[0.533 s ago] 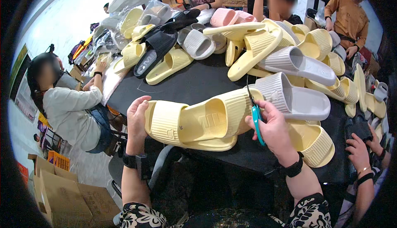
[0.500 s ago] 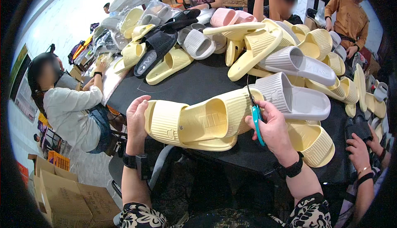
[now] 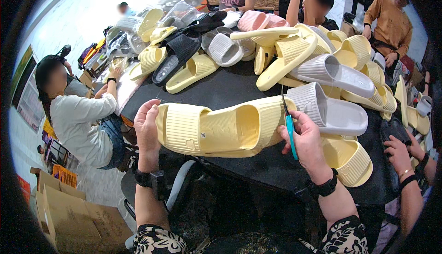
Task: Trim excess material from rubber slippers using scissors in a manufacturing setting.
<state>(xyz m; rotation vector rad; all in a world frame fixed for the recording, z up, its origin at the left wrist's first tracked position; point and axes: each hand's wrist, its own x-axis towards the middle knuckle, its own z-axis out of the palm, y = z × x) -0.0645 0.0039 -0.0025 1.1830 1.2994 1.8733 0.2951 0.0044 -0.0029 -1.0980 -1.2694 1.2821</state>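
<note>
My left hand [image 3: 147, 127] is closed on the left end of a pair of pale yellow slippers [image 3: 182, 129], thumb uppermost. The pair lies sideways above the black table, one slipper nested into the other, with ribbed straps and open foot holes showing. At the other end, my right hand [image 3: 307, 139] grips small snips [image 3: 290, 132] with teal handles. Their dark blades point up and away, beside the slippers' right end. The fingertips of that hand come against the yellow edge; whether they also pinch it I cannot tell. A thin thread seems to hang under the pair.
Grey slippers [image 3: 343, 116] and a yellow slipper [image 3: 350, 164] lie just right of my right hand. Beyond is a heap of yellow, grey, black and pink slippers on the black table [image 3: 193, 95]. Co-workers sit around; one's hands [image 3: 400, 155] handle something black. Cardboard boxes [image 3: 83, 222] stand lower left.
The slipper pair has rolled a little, so the lower sole shows less and its right end sits slightly higher. The snips have turned more upright in my right hand.
</note>
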